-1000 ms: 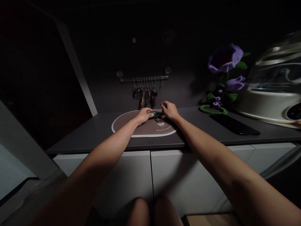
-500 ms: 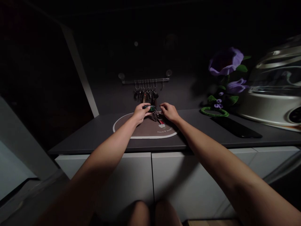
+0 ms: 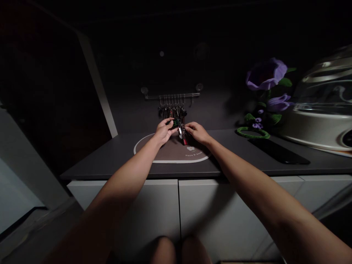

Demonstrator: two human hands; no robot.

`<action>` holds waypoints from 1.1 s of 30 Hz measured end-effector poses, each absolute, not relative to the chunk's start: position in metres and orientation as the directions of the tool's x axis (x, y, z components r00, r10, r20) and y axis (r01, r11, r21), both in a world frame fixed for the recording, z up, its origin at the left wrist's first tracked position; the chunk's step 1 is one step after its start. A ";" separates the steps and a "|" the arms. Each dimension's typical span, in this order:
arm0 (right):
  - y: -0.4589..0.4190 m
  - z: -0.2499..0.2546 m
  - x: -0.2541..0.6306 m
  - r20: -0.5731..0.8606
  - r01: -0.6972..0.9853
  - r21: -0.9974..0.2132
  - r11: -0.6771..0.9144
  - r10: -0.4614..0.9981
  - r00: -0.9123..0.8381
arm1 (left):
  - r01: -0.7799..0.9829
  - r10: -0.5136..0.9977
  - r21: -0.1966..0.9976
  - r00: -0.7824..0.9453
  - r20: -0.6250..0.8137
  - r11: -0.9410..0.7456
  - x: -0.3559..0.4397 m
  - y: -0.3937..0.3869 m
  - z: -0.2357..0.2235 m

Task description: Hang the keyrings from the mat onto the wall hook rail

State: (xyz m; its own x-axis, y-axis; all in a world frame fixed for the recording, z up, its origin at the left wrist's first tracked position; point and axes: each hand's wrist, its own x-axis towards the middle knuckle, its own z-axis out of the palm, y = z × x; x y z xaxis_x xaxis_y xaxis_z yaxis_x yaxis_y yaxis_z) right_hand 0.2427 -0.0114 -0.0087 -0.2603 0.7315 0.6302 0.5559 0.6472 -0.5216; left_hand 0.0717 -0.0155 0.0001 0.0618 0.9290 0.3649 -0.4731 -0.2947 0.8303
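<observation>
My left hand (image 3: 164,131) is closed on a dark tag with green lines (image 3: 173,124), held between thumb and fingers above the mat. A bunch of keys (image 3: 180,132) hangs from it, with a small red piece (image 3: 185,141) at its lower end. My right hand (image 3: 195,131) pinches at the right side of this bunch, near its top; the exact grip is too small to make out. Just behind the hands, several more keys (image 3: 171,111) hang from hooks on a clear rail (image 3: 172,96) fixed to the wall.
Under the hands lies a brown oval mat (image 3: 162,152) with a white rim, on a dark countertop (image 3: 101,157). To the right are a black phone-like slab (image 3: 279,151), purple flowers with a green ring base (image 3: 253,132), and a white appliance with a clear cover (image 3: 319,126).
My right hand has come left onto the bunch of keys, from slightly apart. The tag in my left hand has tilted, and the keys with the red piece now hang more upright.
</observation>
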 end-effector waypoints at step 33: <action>-0.018 0.004 0.243 0.739 0.263 -0.654 0.710 0.674 0.016 | -0.289 0.946 0.923 0.122 0.299 -0.255 0.082 -0.015 -0.011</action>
State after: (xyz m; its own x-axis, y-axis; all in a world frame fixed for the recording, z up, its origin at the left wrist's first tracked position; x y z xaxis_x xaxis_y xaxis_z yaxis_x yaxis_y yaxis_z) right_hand 0.2435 -0.0183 0.0035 0.0164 0.6739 0.7386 0.2626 0.7099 -0.6535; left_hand 0.0819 -0.0150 -0.0112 0.1220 0.9463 0.2993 -0.2892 -0.2546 0.9228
